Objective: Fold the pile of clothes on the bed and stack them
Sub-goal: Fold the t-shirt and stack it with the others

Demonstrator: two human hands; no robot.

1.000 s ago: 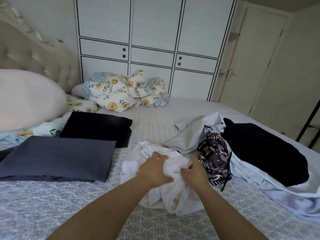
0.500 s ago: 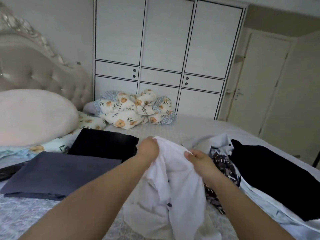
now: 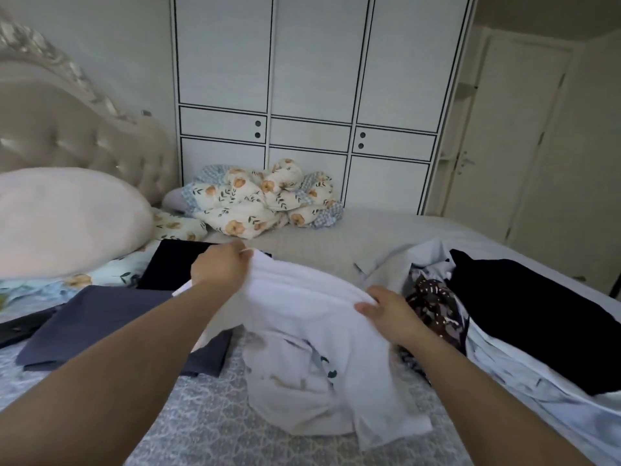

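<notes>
A white garment [image 3: 322, 358] hangs lifted above the bed [image 3: 201, 425], its lower part bunched on the cover. My left hand [image 3: 220, 267] pinches its upper left edge. My right hand [image 3: 391, 309] grips the upper edge further right. A folded grey-blue piece [image 3: 100, 317] and a folded black piece [image 3: 171, 264] lie to the left, partly hidden by my left arm. On the right the unfolded pile holds a black garment [image 3: 531, 317], a dark patterned one [image 3: 437, 304] and pale blue cloth [image 3: 537, 381].
A floral quilt [image 3: 262, 200] is bundled at the bed's far side before the white wardrobe [image 3: 309, 95]. A large pale pillow [image 3: 67, 220] and the tufted headboard [image 3: 84, 136] stand at the left. A closed door [image 3: 524, 146] is at the right.
Both hands lifted the white garment off the bed, then spread apart along its upper edge. The left hand went up and left, the right hand out to the right. The camera tilted up.
</notes>
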